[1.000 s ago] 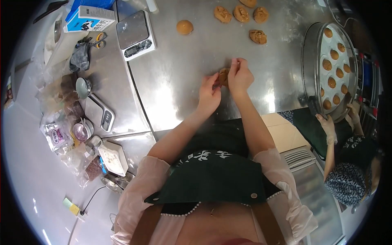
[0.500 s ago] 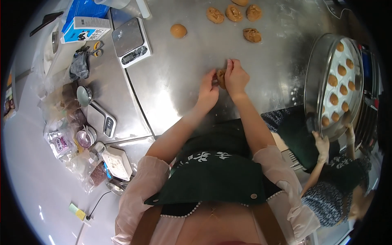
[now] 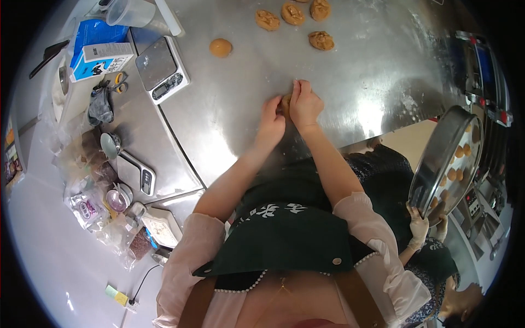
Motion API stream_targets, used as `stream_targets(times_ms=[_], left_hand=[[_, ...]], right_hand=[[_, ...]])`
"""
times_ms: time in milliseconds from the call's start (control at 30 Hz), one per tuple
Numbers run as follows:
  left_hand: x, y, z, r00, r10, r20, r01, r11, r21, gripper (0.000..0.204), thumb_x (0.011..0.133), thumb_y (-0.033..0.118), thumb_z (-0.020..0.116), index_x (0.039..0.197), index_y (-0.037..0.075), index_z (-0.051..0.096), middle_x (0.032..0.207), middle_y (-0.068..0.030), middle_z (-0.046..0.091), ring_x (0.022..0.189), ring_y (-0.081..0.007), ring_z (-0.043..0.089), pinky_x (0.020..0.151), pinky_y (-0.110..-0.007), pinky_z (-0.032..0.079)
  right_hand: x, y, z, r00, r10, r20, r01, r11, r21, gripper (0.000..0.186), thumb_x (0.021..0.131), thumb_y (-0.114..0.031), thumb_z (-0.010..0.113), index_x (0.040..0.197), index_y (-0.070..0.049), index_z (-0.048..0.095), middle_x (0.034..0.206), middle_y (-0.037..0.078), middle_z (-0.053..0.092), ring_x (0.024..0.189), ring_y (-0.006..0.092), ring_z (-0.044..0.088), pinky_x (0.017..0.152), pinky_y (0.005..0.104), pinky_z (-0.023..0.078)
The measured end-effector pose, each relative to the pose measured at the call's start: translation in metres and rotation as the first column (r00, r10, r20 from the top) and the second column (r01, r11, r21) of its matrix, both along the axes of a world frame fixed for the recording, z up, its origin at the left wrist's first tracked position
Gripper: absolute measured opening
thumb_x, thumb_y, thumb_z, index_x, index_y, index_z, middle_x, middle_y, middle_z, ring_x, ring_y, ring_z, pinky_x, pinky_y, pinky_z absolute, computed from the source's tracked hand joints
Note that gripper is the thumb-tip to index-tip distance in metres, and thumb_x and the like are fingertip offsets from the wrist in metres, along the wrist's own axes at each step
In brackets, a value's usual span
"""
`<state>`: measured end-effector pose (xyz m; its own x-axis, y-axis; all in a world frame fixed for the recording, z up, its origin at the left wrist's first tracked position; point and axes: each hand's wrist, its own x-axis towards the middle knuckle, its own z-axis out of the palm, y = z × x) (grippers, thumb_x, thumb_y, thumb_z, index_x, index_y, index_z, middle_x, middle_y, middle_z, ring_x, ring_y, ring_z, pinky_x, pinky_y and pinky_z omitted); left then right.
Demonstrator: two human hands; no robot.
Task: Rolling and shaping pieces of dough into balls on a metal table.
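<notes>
Over the steel table (image 3: 229, 98), a small lump of brown dough (image 3: 286, 104) is pinched between my two hands. My left hand (image 3: 270, 121) closes on its left side, fingers bent. My right hand (image 3: 306, 106) grips the other side with the thumb and fingers pressed together, covering much of the dough. Beyond my hands lie several rough, open-topped dough pieces, the nearest a dough piece (image 3: 321, 40) with a lumpy middle. A smooth round dough ball (image 3: 220, 47) rests apart from them, to the left.
At left are a kitchen scale (image 3: 176, 82), a smaller scale (image 3: 146, 180), a milk carton (image 3: 104, 61), scissors (image 3: 121, 82) and a white tub (image 3: 163, 228). On the right, a co-worker's gloved hand (image 3: 418, 227) holds a round metal tray (image 3: 435, 158) with dough balls.
The co-worker has carried the round tray lower and away from the table's edge, and it now tilts more. My view has shifted slightly; both hands stay on the dough, which shows less.
</notes>
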<state>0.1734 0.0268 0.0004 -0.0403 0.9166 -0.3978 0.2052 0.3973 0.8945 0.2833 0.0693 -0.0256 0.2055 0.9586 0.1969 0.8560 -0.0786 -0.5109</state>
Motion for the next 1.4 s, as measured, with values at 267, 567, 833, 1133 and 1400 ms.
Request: stream_targets(times_ms=[267,567,833,1133,1400], left_hand=[[0.02,-0.015,0.014,0.931,-0.094,-0.352,0.189,0.951,0.246,0.056,0.076,-0.009,0.044,0.131,0.001,0.044,0.121,-0.0194,0.05,0.109,-0.0299,0.054,0.097,-0.036,0.042],[0.016,-0.012,0.044,0.905,0.06,0.421,-0.047,0.998,-0.04,0.067,0.074,-0.016,0.031,0.139,-0.002,0.028,0.139,-0.0179,0.035,0.134,-0.0264,0.035,0.112,-0.036,0.029],[0.026,-0.029,0.036,0.852,0.161,0.499,-0.141,0.987,-0.076,0.074,0.075,-0.013,0.036,0.145,0.002,0.021,0.147,-0.0163,0.028,0.141,-0.0263,0.024,0.115,-0.04,0.023],[0.021,-0.021,0.008,0.889,0.22,0.402,-0.222,0.974,-0.041,0.077,0.072,-0.015,0.037,0.146,0.003,0.021,0.144,-0.0156,0.031,0.137,-0.027,0.028,0.116,-0.04,0.022],[0.025,-0.038,0.03,0.96,0.019,0.28,-0.039,0.997,0.067,0.074,0.075,-0.015,0.035,0.146,0.002,0.021,0.146,-0.0134,0.03,0.14,-0.0269,0.026,0.115,-0.04,0.021]], right_hand=[[0.006,-0.013,0.003,0.988,-0.049,-0.146,0.047,0.999,-0.021,0.019,0.094,-0.027,0.053,0.091,-0.01,0.059,0.063,0.013,0.063,0.053,0.034,0.061,0.048,0.0437,0.046],[0.012,0.003,0.028,0.965,0.163,-0.207,-0.139,0.982,0.127,0.016,0.093,-0.023,0.054,0.096,-0.009,0.06,0.065,0.013,0.063,0.057,0.033,0.062,0.052,0.0433,0.048],[-0.005,-0.006,0.034,0.979,0.074,-0.191,-0.085,0.995,-0.049,0.013,0.092,-0.023,0.057,0.093,-0.01,0.061,0.061,0.013,0.063,0.054,0.0338,0.062,0.05,0.0444,0.048],[0.01,0.0,0.004,0.997,0.068,0.037,-0.068,0.998,-0.011,0.013,0.092,-0.024,0.057,0.094,-0.011,0.059,0.064,0.01,0.065,0.055,0.0316,0.063,0.05,0.0414,0.047],[0.002,-0.003,0.025,0.996,-0.025,-0.084,0.011,0.986,-0.167,0.017,0.093,-0.027,0.055,0.097,-0.011,0.06,0.067,0.014,0.066,0.057,0.0357,0.063,0.05,0.0443,0.048]])
